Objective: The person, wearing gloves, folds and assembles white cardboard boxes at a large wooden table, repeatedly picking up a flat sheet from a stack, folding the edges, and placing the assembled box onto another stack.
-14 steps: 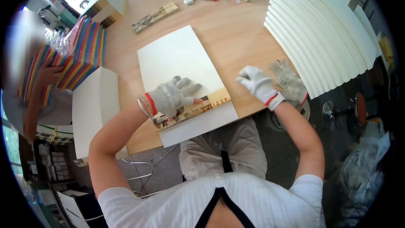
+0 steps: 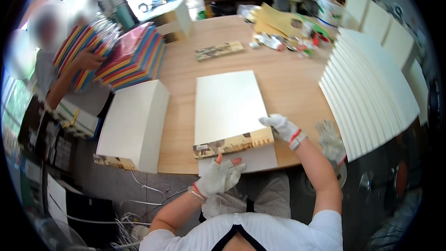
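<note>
1. One white board (image 2: 230,107) lies on the table (image 2: 297,83), patterned strip (image 2: 237,143) at its near edge.
2. Left hand (image 2: 220,176) open, fingers spread; right hand (image 2: 281,128) at the board's side, grip indeterminable.
3. Advised: board steady, strip pressed evenly.

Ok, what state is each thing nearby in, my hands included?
White board: lying flat
Patterned band: laid along the board's near edge
White sheet: flat, partly beneath the board
Left hand: gloved, loosely open, two fingertips bare
Right hand: gloved, at the board's right edge, grip unclear
Spare glove: unworn, lying flat
White boards at right: piled in steps
Coloured stack: piled up
White stack at left: squared up
Patterned block: lying flat
</note>
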The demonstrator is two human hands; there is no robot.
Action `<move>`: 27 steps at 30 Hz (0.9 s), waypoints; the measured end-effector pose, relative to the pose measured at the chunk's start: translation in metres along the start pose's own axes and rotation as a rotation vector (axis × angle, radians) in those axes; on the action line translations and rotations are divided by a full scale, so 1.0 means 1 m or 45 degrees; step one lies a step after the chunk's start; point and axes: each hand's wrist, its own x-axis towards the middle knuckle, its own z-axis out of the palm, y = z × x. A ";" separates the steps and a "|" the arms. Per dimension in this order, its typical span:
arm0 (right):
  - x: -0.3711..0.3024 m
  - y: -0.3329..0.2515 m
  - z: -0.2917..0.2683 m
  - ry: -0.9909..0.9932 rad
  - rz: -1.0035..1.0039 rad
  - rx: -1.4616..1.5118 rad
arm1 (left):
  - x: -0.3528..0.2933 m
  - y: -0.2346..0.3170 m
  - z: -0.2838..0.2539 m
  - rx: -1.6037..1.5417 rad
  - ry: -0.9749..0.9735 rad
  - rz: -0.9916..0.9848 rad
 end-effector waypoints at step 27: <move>0.179 -0.041 0.331 -0.103 -0.600 -0.312 | -0.251 0.114 0.013 1.304 2.203 2.641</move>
